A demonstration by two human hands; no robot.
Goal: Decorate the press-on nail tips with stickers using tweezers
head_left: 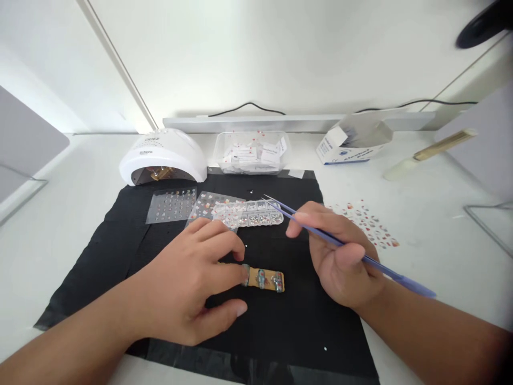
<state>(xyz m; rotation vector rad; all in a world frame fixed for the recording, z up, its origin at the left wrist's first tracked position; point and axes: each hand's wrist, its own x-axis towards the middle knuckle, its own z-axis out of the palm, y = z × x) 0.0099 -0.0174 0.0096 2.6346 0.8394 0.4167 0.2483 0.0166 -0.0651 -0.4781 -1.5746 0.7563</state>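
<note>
Our left hand (192,278) rests on the black mat (120,235), fingers half curled and fingertips pinning one end of the small wooden strip (262,278) that carries decorated nail tips; it grips nothing fully. Our right hand (340,256) closes around purple tweezers (320,235), whose points hover over the clear gem tray (256,214), well above the strip. Whether the tips hold a stone we cannot tell. Sticker sheets (172,205) lie beside the tray, a white curing lamp (162,156) and a plastic tub (251,152) stand behind, more stickers (371,222) to the right. We judge that a loose pinch could drop a gem onto the mat, and a nudge from our left fingers could shift the strip
</note>
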